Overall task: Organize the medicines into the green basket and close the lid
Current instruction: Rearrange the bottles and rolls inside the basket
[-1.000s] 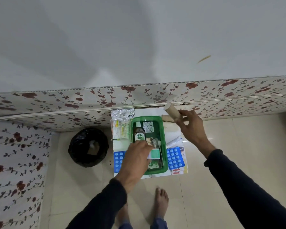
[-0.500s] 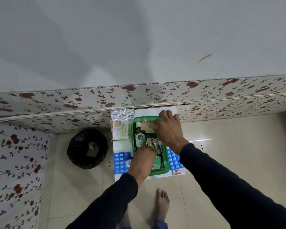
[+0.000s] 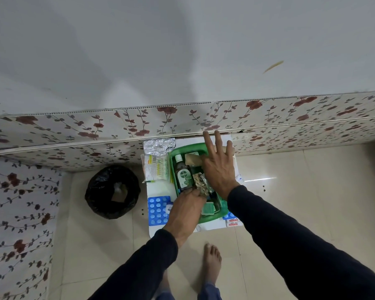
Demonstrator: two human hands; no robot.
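The green basket stands on a small white table against the flowered wall. Inside it lie a brown Dettol bottle, a beige roll at the far end, a crinkled foil strip and a small green box. My right hand hovers over the basket's far right with fingers spread, the roll partly under the palm. My left hand reaches in from the near left, fingers curled at the bottle's base. No lid is visible.
Left of the basket lie a silver blister sheet, a white-green pack and a blue blister pack. Red-white boxes sit at the near right corner. A black-lined bin stands on the floor to the left; my bare foot is below.
My right hand carried the beige roll from the table's far right corner into the basket's far end and spread its fingers off it. My left hand stayed at the bottle.
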